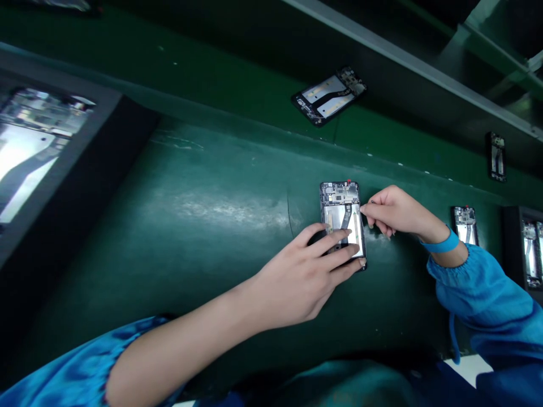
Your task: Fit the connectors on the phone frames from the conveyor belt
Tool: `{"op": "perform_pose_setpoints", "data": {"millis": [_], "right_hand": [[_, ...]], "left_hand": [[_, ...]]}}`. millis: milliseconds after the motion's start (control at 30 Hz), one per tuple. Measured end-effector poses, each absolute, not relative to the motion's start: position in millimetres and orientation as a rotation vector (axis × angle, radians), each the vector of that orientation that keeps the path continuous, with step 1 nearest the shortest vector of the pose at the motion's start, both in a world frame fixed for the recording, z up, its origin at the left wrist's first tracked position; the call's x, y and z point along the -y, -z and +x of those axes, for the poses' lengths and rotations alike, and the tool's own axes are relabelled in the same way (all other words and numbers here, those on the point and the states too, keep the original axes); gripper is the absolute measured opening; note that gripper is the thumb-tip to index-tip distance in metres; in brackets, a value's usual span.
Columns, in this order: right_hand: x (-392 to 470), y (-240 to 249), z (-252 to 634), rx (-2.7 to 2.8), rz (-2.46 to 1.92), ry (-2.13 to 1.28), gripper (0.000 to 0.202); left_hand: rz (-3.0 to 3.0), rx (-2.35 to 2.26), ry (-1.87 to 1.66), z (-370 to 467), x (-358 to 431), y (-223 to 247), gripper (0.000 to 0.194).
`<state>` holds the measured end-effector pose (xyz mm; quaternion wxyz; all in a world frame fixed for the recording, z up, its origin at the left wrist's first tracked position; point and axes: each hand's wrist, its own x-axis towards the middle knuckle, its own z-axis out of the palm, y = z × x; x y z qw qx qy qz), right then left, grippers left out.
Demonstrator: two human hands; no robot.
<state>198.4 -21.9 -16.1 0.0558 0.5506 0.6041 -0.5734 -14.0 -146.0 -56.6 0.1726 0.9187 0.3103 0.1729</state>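
An opened phone (335, 212) lies face down on the green work surface, its circuit board, silvery inner plate and dark flex cable exposed. A small red bit (349, 181) shows at its top edge. My left hand (301, 274) spans the lower half of the phone, the thumb by its left side and the fingers reaching across to its right edge. They hide part of the plate. At the phone's upper right edge, my right hand (390, 212) is closed in a pinch. Whatever its fingertips hold is too small to make out.
On the raised green ledge behind lie another opened phone (328, 96) and a farther one (496, 155). One more phone (465, 223) lies beyond my right wrist. A black tray (123, 121) with opened phone parts stands at left, another black tray (513, 243) at far right.
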Motion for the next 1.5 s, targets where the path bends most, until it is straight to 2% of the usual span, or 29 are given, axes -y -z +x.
{"op": "perform_pose_setpoints", "data": {"millis": [500, 1033, 1500], "right_hand": [[26, 14, 200, -1.813, 1.63, 1.747, 0.03], [85, 15, 220, -1.615, 1.523, 1.837, 0.027], [100, 17, 226, -1.897, 1.683, 1.73, 0.031]], "left_hand": [[2.611, -0.889, -0.491, -14, 145, 56, 0.044], [2.638, -0.875, -0.515, -14, 145, 57, 0.044], [2.658, -0.832, -0.471, -17, 144, 60, 0.048]]}}
